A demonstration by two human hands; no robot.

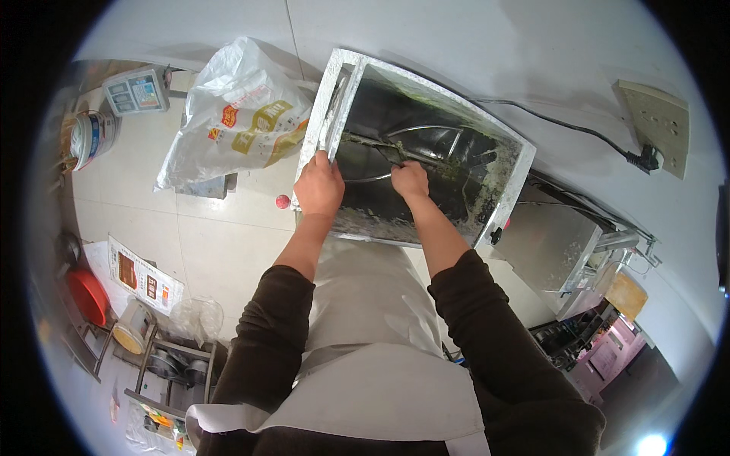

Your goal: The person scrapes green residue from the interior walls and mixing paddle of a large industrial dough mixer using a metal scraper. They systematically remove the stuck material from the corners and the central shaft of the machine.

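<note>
Before me stands a dough mixer's open metal tub [447, 228], its pale rim and inner walls crusted with dried residue. A horizontal shaft with curved metal mixing bars [425, 128] runs inside it. My left hand [319, 185] grips the tub's left rim beside a narrow slot. My right hand [410, 176] reaches inside and holds a small flat scraper [390, 153], partly hidden by residue, against the residue-covered shaft. A black knob [496, 235] sits at the tub's lower right corner.
A printed white plastic sack [228, 125] stands left of the tub, with a digital scale [137, 91] beyond. A black power cord [564, 122] runs to a wall outlet [656, 125]. A metal machine [547, 245] stands at right. A red basin [88, 296] and metal rack [171, 345] are lower left.
</note>
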